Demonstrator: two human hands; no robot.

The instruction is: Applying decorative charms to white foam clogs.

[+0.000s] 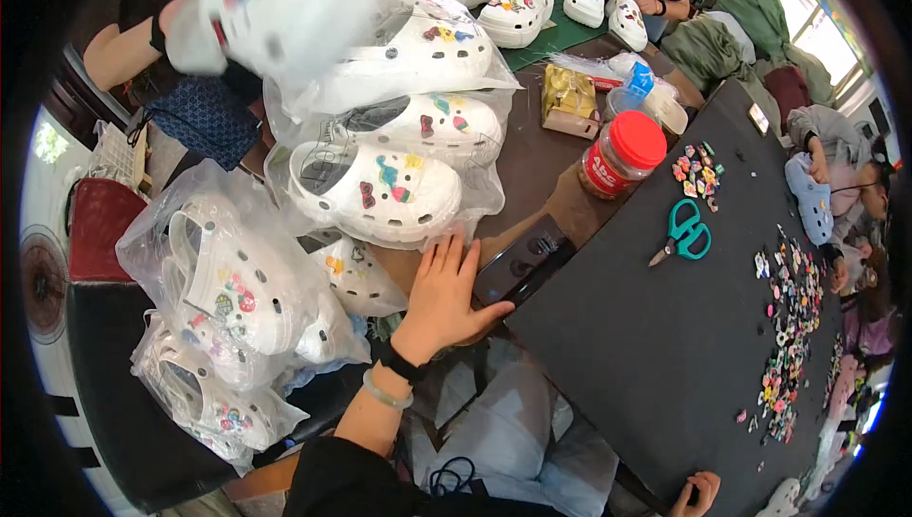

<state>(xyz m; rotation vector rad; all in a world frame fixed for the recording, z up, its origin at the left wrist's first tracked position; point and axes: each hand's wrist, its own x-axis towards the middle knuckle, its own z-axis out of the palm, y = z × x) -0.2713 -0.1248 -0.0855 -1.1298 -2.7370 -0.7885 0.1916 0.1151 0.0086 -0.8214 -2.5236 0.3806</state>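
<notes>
L hand [437, 303] spread, nr 1 phone [525, 263]; R hand [698, 495] curled (grip: can't tell).

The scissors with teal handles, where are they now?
In the head view, right of centre, the teal scissors lie on the black tabletop below a small cluster of colourful charms and lower right of the red-lidded plastic jar.

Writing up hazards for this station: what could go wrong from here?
1. The stacked bagged clogs lie in loose plastic and might slide if nudged; the fingertips of the left hand are right at the stack's lower edge.
2. The phone lies right beside that hand, so it could get knocked.
3. The small charms lie loose on the black board; a bump or sleeve could scatter them.
</notes>
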